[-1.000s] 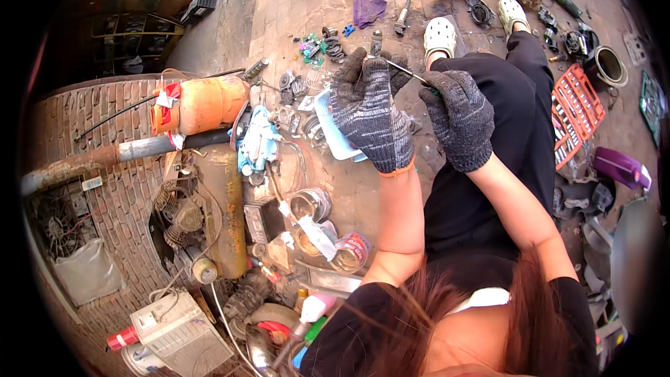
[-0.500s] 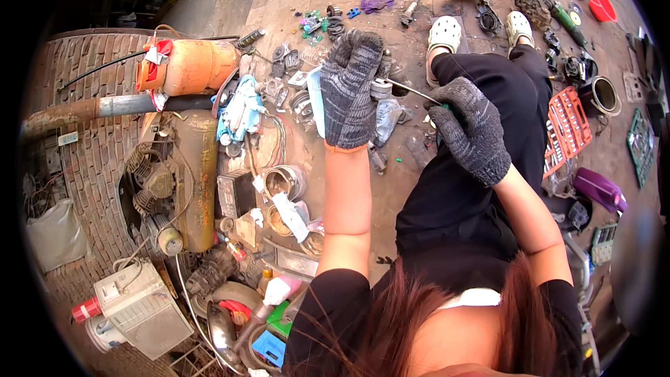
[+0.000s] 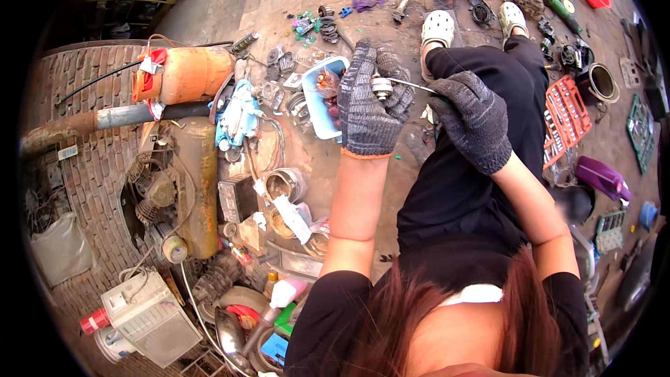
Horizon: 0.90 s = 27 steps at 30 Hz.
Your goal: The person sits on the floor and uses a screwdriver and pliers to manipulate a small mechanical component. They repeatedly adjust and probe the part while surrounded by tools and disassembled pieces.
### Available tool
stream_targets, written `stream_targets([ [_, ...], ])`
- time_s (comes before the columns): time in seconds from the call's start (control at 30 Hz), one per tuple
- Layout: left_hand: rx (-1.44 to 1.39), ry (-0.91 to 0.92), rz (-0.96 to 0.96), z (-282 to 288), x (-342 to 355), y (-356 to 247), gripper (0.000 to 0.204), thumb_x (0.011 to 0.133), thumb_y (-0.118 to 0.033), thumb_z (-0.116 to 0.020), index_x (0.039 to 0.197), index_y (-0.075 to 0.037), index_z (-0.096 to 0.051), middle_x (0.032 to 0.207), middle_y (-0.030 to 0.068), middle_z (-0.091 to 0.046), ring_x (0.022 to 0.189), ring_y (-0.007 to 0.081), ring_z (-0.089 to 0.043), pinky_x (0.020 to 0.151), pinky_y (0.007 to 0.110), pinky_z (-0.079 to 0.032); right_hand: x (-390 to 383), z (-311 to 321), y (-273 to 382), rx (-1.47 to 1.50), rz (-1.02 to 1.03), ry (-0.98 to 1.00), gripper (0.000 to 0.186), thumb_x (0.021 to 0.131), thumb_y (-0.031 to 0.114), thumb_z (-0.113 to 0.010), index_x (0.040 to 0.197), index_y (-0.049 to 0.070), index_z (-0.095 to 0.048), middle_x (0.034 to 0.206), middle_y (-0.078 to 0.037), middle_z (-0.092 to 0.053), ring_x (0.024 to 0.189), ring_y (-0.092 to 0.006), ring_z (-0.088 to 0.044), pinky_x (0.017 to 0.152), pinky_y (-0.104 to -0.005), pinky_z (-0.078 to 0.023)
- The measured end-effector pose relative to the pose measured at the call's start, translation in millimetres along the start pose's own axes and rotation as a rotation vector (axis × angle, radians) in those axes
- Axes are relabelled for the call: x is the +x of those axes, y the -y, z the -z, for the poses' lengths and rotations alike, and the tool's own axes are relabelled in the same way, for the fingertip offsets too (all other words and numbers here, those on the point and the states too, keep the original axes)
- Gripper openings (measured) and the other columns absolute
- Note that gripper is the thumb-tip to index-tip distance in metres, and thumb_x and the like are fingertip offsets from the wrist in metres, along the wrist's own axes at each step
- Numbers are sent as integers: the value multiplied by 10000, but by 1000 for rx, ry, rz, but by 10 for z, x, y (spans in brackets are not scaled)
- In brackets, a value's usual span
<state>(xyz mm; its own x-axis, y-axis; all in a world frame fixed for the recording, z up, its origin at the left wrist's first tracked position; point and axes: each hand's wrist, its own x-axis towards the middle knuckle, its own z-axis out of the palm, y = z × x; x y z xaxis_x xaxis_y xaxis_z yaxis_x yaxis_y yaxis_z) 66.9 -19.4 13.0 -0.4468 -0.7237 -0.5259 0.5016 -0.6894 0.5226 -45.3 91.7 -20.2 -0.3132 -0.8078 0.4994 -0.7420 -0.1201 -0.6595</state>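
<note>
My left hand (image 3: 370,105), in a grey knit glove with an orange cuff, is closed around a small cylindrical metal part (image 3: 381,89). My right hand (image 3: 469,115), in a matching glove, grips a thin metal tool (image 3: 413,84), apparently a screwdriver, whose shaft reaches across to that part; its handle is mostly hidden by the fingers. Just left of my left hand a light blue plastic tub (image 3: 313,100) holds red and brown small items, too small to name.
An orange gas cylinder (image 3: 195,70) and pipe (image 3: 112,124) lie left. Below are tins (image 3: 283,185) and a beige machine (image 3: 150,321). A red socket case (image 3: 567,120), green grinder (image 3: 558,10) and purple jug (image 3: 601,178) lie right. Scattered parts lie beyond my outstretched legs (image 3: 516,84).
Since half a second ago my left hand has shifted rightward and turned, exposing the metal part and more of the blue tub. The tool's shaft now lies more level.
</note>
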Motion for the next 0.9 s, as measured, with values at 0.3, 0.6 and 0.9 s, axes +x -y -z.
stream_targets([
  [0.3, -138, -28, -7, -99, -102, 87, 309, 933, -311, -440, 684, -132, -486, 547, -18, -380, 400, 94, -306, 359, 237, -236, -155, -202, 5, -120, 30, -177, 189, 719, 151, -710, 881, 90, -633, 841, -84, -599, 721, -279, -601, 608, -354, -487],
  [0.6, 71, 117, 0, 112, 41, 7, 445, 943, -458, -384, 717, -97, -511, 596, -15, -479, 426, 95, -397, 378, 226, -304, 52, 212, 28, 22, -20, 95, 199, 749, 154, -669, 928, 72, -637, 908, -105, -598, 850, -297, -581, 727, -367, -477],
  [0.9, 345, -45, -189, 6, -71, -14, 384, 931, -443, -446, 881, -93, -595, 720, 33, -606, 547, 116, -557, 452, 231, -461, 56, 237, 143, -151, -18, 12, 198, 764, 138, -659, 956, 91, -645, 872, -97, -583, 832, -289, -566, 725, -369, -469],
])
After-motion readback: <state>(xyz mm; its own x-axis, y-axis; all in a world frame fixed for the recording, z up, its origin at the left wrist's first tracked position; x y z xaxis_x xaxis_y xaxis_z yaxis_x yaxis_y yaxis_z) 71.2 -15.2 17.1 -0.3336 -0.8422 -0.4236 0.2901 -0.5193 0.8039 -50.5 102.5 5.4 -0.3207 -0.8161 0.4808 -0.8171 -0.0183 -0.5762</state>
